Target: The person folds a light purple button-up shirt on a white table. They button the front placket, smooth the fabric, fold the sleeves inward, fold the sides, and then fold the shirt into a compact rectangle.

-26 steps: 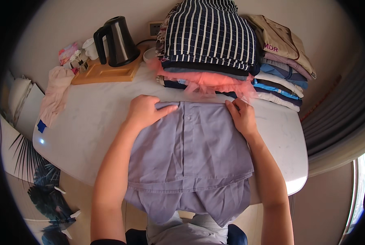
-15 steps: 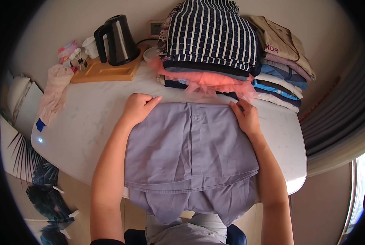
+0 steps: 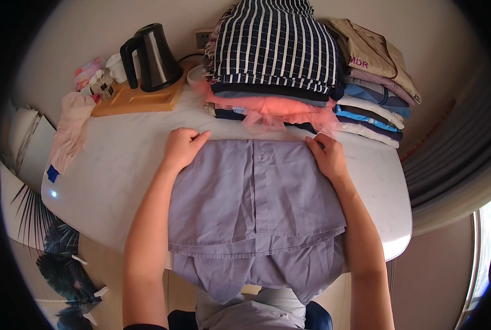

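A greyish-lilac shirt (image 3: 218, 192) lies doubled over in front of me, its button placket running down the middle. Its folded part rests on the table, while the lower part droops over the near edge toward my lap. My left hand (image 3: 182, 148) is closed on the far left corner of the fold, thumb on top. At the far right corner my right hand (image 3: 328, 156) pinches the cloth between thumb and curled fingers. Several creases cross the fabric.
Behind the shirt stands a tall stack of folded clothes (image 3: 275, 52), with another clothes pile (image 3: 369, 107) on its right. A kettle (image 3: 156, 60) sits on a wooden tray (image 3: 141, 102) at the far left. Nearby, a pale pink cloth (image 3: 72, 126) hangs toward the white table's (image 3: 108, 181) left edge.
The view has shifted slightly, so the background sits a little further left. Both hands keep hold of the shirt's corners, and the shirt lies nearly as before.
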The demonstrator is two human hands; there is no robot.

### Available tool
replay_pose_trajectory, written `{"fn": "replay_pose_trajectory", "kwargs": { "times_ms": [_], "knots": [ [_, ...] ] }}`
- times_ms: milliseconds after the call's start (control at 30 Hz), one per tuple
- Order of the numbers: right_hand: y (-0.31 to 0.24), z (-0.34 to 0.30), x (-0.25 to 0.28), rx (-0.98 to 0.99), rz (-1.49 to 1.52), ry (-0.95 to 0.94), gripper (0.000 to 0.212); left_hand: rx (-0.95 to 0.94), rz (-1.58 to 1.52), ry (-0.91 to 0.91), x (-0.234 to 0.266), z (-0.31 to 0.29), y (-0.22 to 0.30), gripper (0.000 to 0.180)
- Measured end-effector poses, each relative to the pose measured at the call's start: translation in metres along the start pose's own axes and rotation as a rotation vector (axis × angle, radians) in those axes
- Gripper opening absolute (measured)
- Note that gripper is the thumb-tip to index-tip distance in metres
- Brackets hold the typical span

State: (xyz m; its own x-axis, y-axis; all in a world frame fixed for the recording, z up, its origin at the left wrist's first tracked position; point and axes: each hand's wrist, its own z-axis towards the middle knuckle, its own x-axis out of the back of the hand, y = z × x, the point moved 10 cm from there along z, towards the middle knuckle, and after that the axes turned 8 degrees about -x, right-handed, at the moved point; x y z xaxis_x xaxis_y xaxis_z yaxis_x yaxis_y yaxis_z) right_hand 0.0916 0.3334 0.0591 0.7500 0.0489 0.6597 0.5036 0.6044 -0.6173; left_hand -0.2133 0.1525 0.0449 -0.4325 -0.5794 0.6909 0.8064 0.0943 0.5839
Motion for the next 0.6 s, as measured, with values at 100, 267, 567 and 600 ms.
{"fn": "replay_pose_trajectory", "kwargs": {
  "times_ms": [100, 267, 567, 600],
  "knots": [
    [0.003, 0.002, 0.000, 0.015, -0.007, 0.004, 0.030, 0.026, -0.049, -0.078, -0.002, 0.001, -0.008, 0.048],
    [0.007, 0.000, 0.000, 0.052, 0.014, 0.031, 0.030, 0.086, -0.340, -0.258, -0.005, -0.008, -0.010, 0.037],
    [0.020, 0.007, 0.005, -0.066, 0.024, 0.056, 0.036, -0.131, -0.028, 0.127, 0.005, 0.002, -0.001, 0.029],
    [0.020, 0.008, 0.003, -0.068, 0.012, 0.047, 0.037, -0.197, 0.067, 0.146, 0.005, 0.001, -0.001, 0.029]
  ]
}}
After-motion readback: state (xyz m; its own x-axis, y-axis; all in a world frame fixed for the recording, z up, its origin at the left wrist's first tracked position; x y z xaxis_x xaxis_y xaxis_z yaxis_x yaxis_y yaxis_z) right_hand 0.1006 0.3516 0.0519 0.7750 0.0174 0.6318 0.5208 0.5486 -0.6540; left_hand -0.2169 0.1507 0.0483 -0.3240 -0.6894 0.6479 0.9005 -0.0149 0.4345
